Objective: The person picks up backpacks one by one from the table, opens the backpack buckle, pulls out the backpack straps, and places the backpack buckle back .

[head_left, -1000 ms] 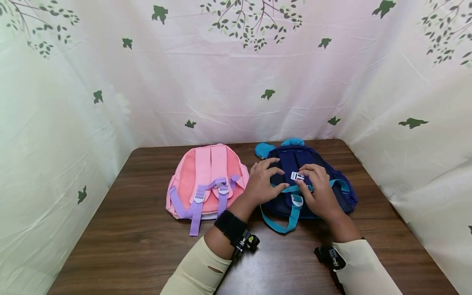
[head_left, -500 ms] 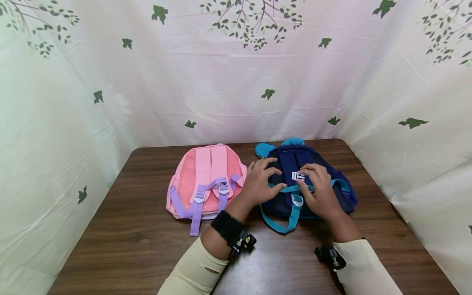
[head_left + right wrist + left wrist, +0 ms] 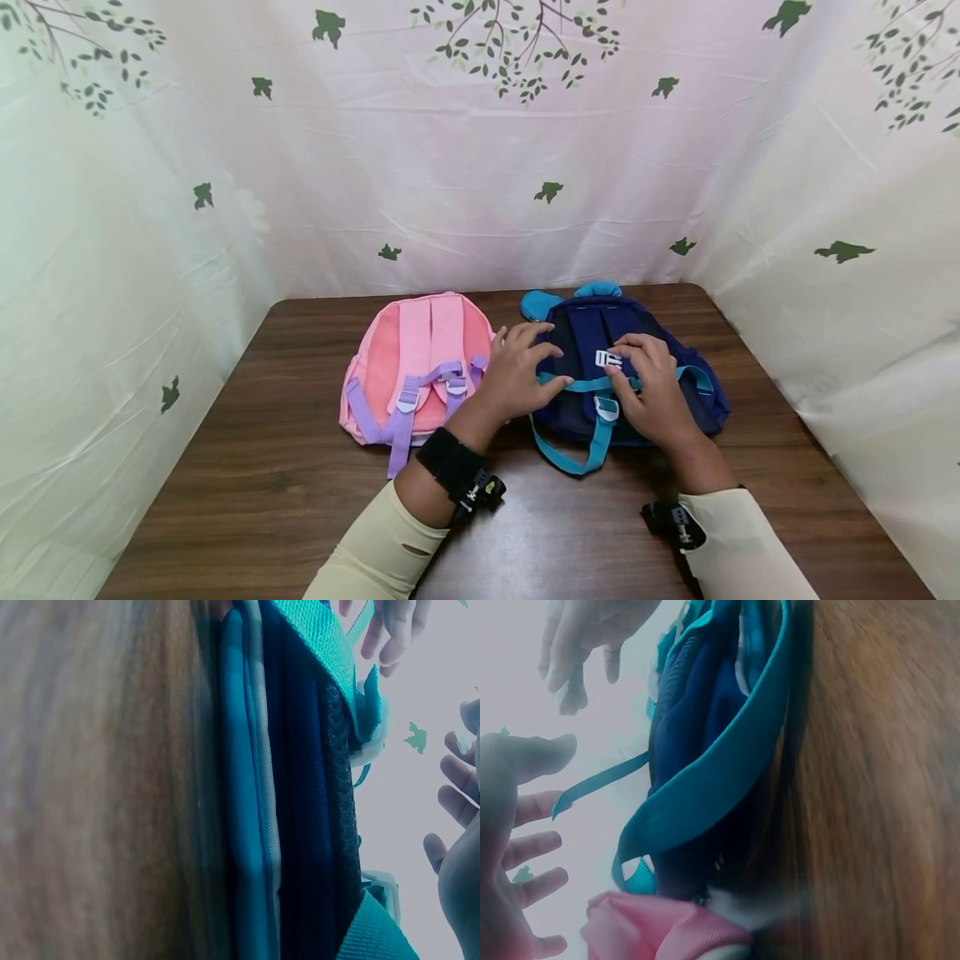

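A navy backpack (image 3: 577, 333) with teal straps lies strap side up at the right of the table. Its teal strap (image 3: 581, 461) loops out over the near edge. Over the backpack's left side my left hand (image 3: 513, 371) hovers with fingers spread, holding nothing; the left wrist view shows a loose teal strap end (image 3: 592, 784) close to its fingertips. My right hand (image 3: 652, 387) hangs above the backpack beside a white-lettered patch (image 3: 606, 358), fingers loosely bent. Air shows around those fingers in the right wrist view, with nothing in them.
A pink backpack (image 3: 412, 333) with purple straps lies to the left, partly behind my left hand. A round teal pouch (image 3: 538, 305) sits at the navy backpack's top left. Both bags rest on a dark wooden table (image 3: 255, 467). Patterned curtains (image 3: 465, 167) enclose the back and sides.
My left hand has drifted left, away from the middle of the navy backpack and towards the pink one. The right hand and both backpacks stay nearly still.
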Demonstrator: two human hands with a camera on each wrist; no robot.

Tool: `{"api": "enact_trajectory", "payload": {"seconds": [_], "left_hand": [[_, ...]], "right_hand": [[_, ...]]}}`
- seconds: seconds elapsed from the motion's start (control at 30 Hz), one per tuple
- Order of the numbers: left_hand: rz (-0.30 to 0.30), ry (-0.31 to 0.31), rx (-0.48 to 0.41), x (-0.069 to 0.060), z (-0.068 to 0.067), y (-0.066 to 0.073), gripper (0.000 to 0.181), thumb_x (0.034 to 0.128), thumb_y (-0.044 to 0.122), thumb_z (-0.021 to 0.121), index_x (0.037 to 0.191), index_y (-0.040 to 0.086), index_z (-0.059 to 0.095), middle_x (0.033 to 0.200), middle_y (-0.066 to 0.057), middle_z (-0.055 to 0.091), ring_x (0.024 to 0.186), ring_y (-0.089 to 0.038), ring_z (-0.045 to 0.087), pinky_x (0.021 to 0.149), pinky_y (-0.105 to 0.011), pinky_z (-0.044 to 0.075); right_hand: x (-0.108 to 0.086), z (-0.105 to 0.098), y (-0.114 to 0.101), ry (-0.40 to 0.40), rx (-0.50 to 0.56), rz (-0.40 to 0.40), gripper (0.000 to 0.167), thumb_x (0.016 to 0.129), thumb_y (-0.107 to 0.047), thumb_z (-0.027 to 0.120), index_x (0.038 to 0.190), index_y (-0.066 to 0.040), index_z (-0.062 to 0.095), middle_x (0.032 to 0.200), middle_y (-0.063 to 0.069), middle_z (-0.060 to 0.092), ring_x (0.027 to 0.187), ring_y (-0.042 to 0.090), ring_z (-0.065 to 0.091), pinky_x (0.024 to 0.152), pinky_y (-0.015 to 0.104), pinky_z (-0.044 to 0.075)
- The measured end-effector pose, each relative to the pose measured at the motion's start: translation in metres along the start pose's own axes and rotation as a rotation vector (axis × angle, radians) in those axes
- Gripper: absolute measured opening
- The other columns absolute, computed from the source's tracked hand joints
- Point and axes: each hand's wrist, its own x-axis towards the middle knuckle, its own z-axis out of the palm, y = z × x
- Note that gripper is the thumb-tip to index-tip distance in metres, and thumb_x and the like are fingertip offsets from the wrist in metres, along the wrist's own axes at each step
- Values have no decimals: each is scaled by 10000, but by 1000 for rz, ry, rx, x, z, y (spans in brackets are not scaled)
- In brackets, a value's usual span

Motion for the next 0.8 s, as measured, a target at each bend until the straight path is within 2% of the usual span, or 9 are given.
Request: {"api": "enact_trajectory", "payload": {"seconds": [0.3, 0.57, 0.67, 0.8], "left_hand": [[9, 12, 6, -9, -9, -8, 417, 985, 512, 779, 1257, 197, 799, 1630, -38, 561, 1553, -314, 457, 1283, -757, 281], [-14, 8, 16, -19, -18, -15, 471, 989, 567, 749, 1295, 211, 785, 1624, -43, 557, 1554, -316, 439, 1264, -729, 316], [-22, 13, 10, -23, -19, -20, 493, 987, 581, 745, 1299, 202, 783, 1624, -42, 553, 1552, -313, 436, 1265, -741, 304], [-25, 7, 50, -27, -21, -25, 515, 987, 615, 723, 1303, 212, 775, 1636, -49, 544, 1557, -321, 434, 1265, -762, 286]], "right_hand": [[0, 1, 2, 2, -4, -1, 216, 984, 31, 715, 1196, 72, 712, 1342, 278, 605, 1337, 458, 461, 1002, 651, 302], [0, 1, 5, -8, -5, 9, 211, 990, 24, 715, 1198, 60, 710, 1350, 286, 596, 1341, 459, 455, 1031, 701, 290], [0, 0, 5, -15, -13, 22, 208, 999, 16, 712, 1203, 56, 708, 1359, 277, 591, 1344, 462, 449, 1045, 722, 277], [-1, -1, 4, -27, -23, 60, 215, 1020, -12, 699, 1223, 55, 700, 1377, 266, 574, 1352, 467, 427, 1062, 748, 248]]}}
